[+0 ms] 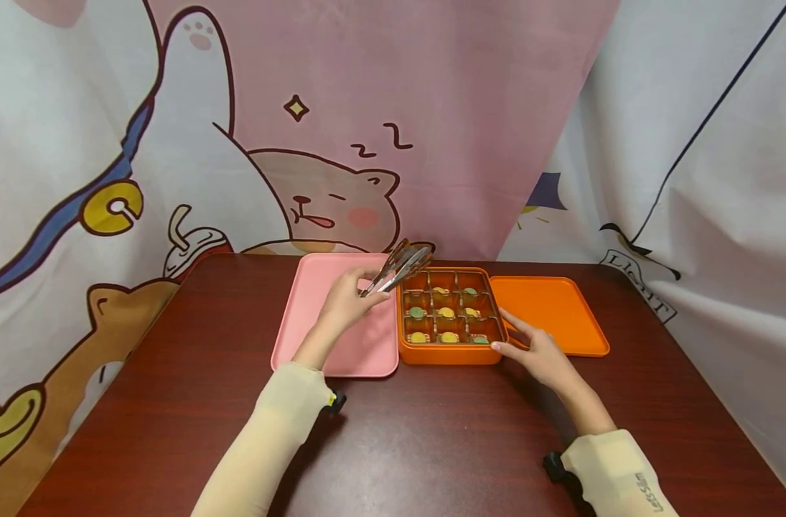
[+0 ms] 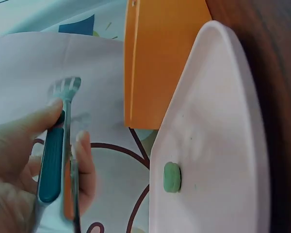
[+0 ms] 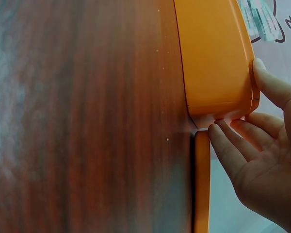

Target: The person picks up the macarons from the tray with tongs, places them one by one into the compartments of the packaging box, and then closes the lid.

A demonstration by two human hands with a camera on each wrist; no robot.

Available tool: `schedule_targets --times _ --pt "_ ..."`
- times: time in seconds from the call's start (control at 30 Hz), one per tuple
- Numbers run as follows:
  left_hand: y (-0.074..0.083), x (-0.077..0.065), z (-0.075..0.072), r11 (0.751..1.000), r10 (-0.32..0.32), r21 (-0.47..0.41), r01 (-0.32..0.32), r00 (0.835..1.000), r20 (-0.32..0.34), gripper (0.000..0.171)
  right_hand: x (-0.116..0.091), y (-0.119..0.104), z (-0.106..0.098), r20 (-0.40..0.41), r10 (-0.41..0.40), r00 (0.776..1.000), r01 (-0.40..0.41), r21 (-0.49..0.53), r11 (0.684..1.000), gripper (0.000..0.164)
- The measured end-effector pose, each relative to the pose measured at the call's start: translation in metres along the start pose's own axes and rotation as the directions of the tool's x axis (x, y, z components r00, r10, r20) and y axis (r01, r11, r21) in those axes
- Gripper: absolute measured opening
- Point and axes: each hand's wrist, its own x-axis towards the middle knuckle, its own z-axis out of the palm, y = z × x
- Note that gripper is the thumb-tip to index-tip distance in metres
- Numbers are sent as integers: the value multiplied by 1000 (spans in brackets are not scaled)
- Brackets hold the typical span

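Observation:
My left hand (image 1: 350, 298) holds metal tongs (image 1: 399, 268) with their tips raised toward the back left corner of the orange box (image 1: 454, 355). Thumb and fingers press the tongs from either side in the left wrist view. The box has a grid of compartments with small yellow and green macarons (image 1: 446, 312) in them. On the pink tray (image 1: 367, 359) lies one green macaron (image 2: 172, 177), hidden behind my left hand in the head view. My right hand (image 1: 537, 352) touches the box's front right corner, thumb at the rim and extended fingers against the side wall.
A flat orange lid (image 1: 554, 316) lies on the table right of the box. The pink tray stands close along the box's left side. A printed curtain (image 1: 464, 108) hangs behind the dark brown table (image 1: 431, 445).

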Motion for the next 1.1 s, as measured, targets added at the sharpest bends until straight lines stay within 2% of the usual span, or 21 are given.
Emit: schedule_targets --times 0.17,0.27,0.33,0.43,0.57,0.77,0.9,0.97,1.0,1.03,1.1 --pt "-7 -15 -11 984 -107 -136 115 992 60 54 0 -1 0 5 1 1000 -1 -8 1000 76" --pt "-12 -24 -19 952 -177 -230 202 976 128 64 0 -1 0 6 -1 1000 1 -13 1000 76" --pt "-16 -30 -24 906 -203 -333 260 959 197 71 0 -1 0 8 -8 1000 8 -5 1000 76" --pt "-22 -39 -29 821 -213 -473 321 939 269 77 -1 -1 0 14 -16 1000 16 5 1000 76" --pt "-29 -48 -34 721 -227 -597 353 933 277 69 -1 -1 -1 11 -24 1000 24 -7 1000 76" --pt "-33 -56 -40 643 -198 -683 346 937 288 46 -1 0 -1 8 -18 1000 18 -7 1000 75" --pt "-35 -59 -41 549 -208 -743 383 924 322 40 -1 0 -1 6 -17 1000 17 1 1000 75" --pt "-36 -60 -40 513 -223 -758 403 915 335 38 -1 -1 -1 9 -17 1000 17 4 1000 75" --pt "-36 -61 -40 510 -230 -755 413 911 343 37 -1 -2 -1 10 -15 1000 15 4 1000 75" --pt "-36 -62 -40 518 -236 -744 421 907 349 35 -1 -2 -1 10 -14 1000 14 4 1000 75" --pt "-36 -63 -40 551 -228 -721 421 906 355 29 0 -2 -1 10 -13 1000 13 -1 1000 76"
